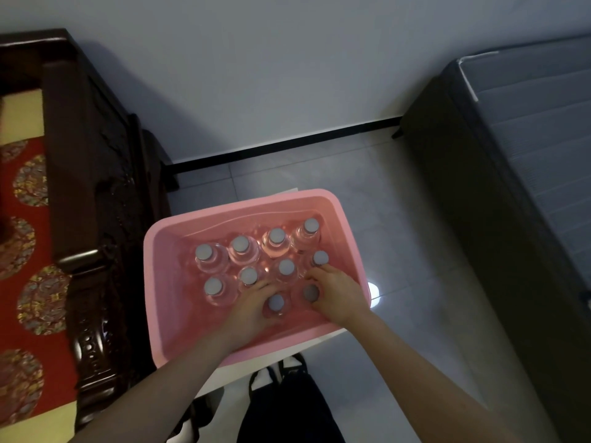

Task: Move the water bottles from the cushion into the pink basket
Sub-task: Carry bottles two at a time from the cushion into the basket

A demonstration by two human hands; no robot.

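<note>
The basket (160,282) sits centrally on a low stand (230,375). Ten bottles (240,244) stand upright in it: two rows of four behind, two in front. The left hand (252,306) and right hand (339,292) each hold one front bottle. The cushion (19,251) lies left – the mattress (527,155) right.

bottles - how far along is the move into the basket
Done: eight bottles stand upright in the basket, in two rows. In hand: the left hand grips a ninth bottle and the right hand a tenth bottle, both already inside at the near side. Left: releasing those two; the visible part of the cushion holds no bottles, but the rest is out of frame.
</note>
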